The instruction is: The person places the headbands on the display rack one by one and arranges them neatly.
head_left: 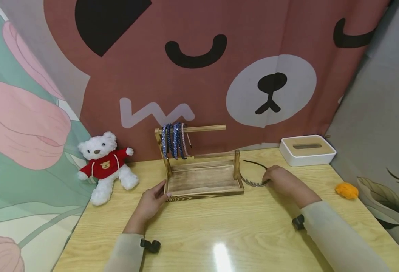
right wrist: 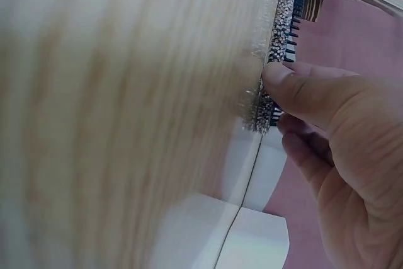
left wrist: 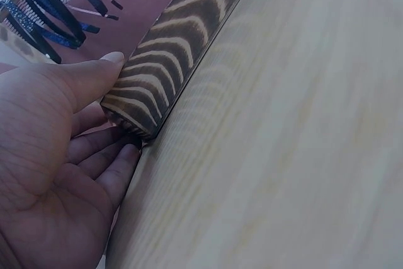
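Note:
My left hand holds the front left corner of a wooden headband rack; in the left wrist view its thumb lies on the striped edge, fingers at the end. From the rack's upper bar hang several headbands, mostly glittery blue, one pinkish. Right of the rack, my right hand pinches a sparkly silver toothed headband low over the table. In the right wrist view, thumb and forefinger grip the headband along its stone-covered band, close to the rack's post.
A white teddy bear in a red sweater sits at the left against the wall. At the back right stands a white tissue box with a wooden lid. An orange crumpled item lies near the right table edge.

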Tool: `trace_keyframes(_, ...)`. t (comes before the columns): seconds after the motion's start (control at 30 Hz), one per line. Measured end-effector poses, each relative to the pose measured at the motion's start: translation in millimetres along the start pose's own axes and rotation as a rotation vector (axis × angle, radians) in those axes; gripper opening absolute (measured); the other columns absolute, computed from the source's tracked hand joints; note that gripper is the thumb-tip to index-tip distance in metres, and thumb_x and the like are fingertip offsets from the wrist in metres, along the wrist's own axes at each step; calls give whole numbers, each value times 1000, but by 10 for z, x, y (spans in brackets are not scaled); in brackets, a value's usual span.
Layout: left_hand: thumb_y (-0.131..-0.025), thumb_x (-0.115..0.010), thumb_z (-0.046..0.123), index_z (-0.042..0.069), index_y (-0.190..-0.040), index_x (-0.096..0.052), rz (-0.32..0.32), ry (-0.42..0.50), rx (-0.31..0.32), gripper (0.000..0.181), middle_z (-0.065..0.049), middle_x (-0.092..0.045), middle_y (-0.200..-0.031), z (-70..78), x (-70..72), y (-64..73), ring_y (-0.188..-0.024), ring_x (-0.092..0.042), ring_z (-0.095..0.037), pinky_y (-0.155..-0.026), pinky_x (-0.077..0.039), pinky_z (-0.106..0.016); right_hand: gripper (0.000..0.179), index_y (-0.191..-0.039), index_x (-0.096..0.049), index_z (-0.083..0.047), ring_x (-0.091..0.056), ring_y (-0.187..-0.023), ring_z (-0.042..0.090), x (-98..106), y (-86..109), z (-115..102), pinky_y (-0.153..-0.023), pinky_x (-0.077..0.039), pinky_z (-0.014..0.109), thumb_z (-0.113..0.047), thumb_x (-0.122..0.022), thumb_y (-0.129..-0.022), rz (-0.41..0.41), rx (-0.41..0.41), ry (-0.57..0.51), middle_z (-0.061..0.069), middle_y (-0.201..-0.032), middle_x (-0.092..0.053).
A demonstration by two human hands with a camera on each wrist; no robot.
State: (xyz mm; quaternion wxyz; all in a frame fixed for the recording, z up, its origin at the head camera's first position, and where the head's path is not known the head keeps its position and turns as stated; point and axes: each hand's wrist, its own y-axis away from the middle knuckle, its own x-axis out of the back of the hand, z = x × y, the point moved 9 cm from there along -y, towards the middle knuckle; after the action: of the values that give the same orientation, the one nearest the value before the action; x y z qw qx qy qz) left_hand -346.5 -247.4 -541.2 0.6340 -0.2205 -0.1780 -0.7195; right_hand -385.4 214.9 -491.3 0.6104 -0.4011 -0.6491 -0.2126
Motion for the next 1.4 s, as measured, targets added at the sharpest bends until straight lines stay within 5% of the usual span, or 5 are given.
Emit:
trace_keyframes(0.5, -109, -71, 23, 4, -168, -40, 3, 5, -6, 69, -21, -47, -168, 4, 17, 26, -153, -50, -35, -122, -47, -46, 9, -88, -81, -22, -59, -78, -3, -132, 432, -200, -69, -55, 26, -20, -88, -93, -131, -99, -249, -16, -87, -73)
trace_keyframes(0.8, -109, -72, 22, 4, -168, -41, 6, -2, 2, 69, -21, -48, -167, 0, 18, 10, -152, -51, -36, -121, -48, -47, 5, -96, -82, -20, -63, -82, 1, -25, 612, -117, -72, -57, 24, -21, -82, -101, 46, -325, -418, -11, -89, -75)
trace_keyframes(1.0, -109, -71, 23, 4, -168, -41, 9, -12, -11, 69, -21, -48, -167, 3, 24, 0, -153, -51, -36, -122, -47, -48, 30, -111, -74, -2, -65, -85, 9, 88, 671, 33, -73, -57, 25, -30, -65, -113, 184, -520, -782, 3, -96, -76)
trace_keyframes(1.27, -108, -73, 27, 9, -169, -42, 10, 3, 15, 70, -20, -48, -167, -39, 6, 8, -153, -50, -34, -120, -50, -44, 25, -108, -72, -8, -69, -89, 7, 187, 551, 20, -79, -61, 20, -21, -52, -117, 409, -417, -1520, -2, -99, -74)
trace_keyframes(1.4, -108, -73, 26, 10, -169, -42, 10, 12, 10, 70, -19, -47, -169, -24, -3, 1, -154, -49, -34, -121, -49, -44, 26, -111, -77, -13, -70, -90, 7, 229, 502, 14, -81, -61, 19, -15, -52, -117, 468, -364, -1677, -1, -103, -75)
